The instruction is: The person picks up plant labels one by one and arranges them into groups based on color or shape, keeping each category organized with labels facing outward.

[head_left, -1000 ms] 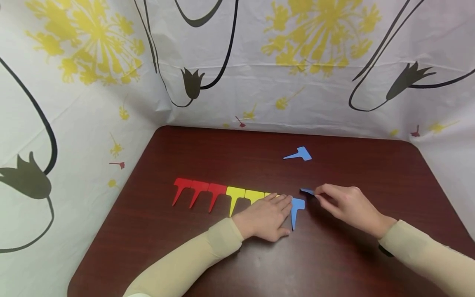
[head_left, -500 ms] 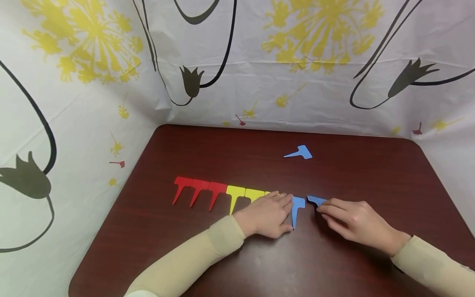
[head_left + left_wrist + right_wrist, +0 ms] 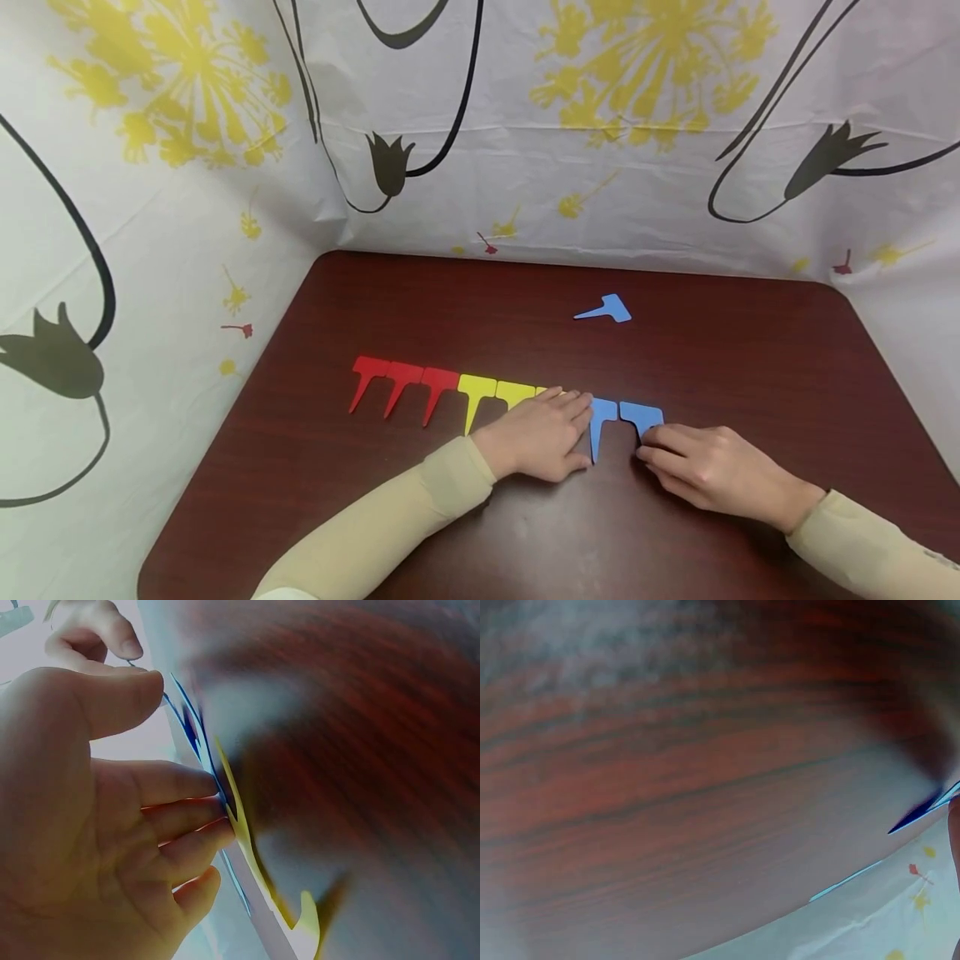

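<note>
A row of T-shaped plastic plant labels lies on the table, heads away from the person. It runs from red labels (image 3: 441,381) on the left, through yellow labels (image 3: 477,387), to a blue label (image 3: 604,410). My left hand (image 3: 536,437) rests flat over the row with straight fingers, hiding most of the third yellow label (image 3: 238,817). At the row's right end, my right hand (image 3: 716,467) pinches another blue plant label (image 3: 639,412) by its stem side. That label's head stands just right of the row's blue one, a thin gap between them.
One loose blue label (image 3: 617,308) lies farther back on the dark wood table (image 3: 750,350), its stem pointing left. White cloth (image 3: 450,217) with flower prints hangs along the back and both sides of the table.
My right hand has moved toward the person and slightly right, bringing the blue plant label from behind the row down into line with it. My left hand has stayed in place.
</note>
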`<state>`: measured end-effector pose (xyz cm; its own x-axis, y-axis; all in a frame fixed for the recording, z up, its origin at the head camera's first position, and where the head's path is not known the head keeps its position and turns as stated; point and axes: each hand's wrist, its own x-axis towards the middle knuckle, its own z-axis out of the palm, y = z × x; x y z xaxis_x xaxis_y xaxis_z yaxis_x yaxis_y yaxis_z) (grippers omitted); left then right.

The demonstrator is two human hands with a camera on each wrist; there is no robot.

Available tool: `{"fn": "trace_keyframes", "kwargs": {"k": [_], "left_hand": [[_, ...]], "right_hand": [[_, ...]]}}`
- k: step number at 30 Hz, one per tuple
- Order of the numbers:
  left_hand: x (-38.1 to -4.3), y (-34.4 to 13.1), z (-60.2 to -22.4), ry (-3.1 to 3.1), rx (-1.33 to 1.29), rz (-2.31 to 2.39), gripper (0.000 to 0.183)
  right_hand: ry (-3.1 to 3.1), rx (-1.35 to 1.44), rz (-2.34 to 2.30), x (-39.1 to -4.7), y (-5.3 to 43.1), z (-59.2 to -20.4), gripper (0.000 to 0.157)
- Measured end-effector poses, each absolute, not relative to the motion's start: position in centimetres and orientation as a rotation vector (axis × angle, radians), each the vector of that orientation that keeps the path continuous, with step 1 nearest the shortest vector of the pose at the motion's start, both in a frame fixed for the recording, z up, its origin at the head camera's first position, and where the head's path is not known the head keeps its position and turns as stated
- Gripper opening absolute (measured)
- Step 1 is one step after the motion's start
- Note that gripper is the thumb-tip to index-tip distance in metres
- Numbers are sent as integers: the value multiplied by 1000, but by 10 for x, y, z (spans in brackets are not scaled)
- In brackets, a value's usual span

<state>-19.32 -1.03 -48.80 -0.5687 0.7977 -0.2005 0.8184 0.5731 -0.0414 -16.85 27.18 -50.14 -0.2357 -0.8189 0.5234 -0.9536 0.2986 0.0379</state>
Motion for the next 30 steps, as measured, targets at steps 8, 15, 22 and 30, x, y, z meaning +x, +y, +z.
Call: {"fn": "trace_keyframes", "kwargs": {"k": [8, 15, 22, 30], "left_hand": [[-192, -12, -487, 2645, 1362, -197, 72], [-192, -12, -489, 2645, 1362, -186, 74], [-193, -13, -492, 2658, 1363, -202, 75], [-194, -13, -494, 2657, 1367, -185, 75]], "right_hand": [[-2140, 1592, 416, -166, 269, -506, 26], [-2162, 1537, 395, -169, 269, -505, 24], [-2501, 1223, 297, -174, 278, -505, 36], [-2601, 1165, 231, -175, 283, -512, 42]]}}
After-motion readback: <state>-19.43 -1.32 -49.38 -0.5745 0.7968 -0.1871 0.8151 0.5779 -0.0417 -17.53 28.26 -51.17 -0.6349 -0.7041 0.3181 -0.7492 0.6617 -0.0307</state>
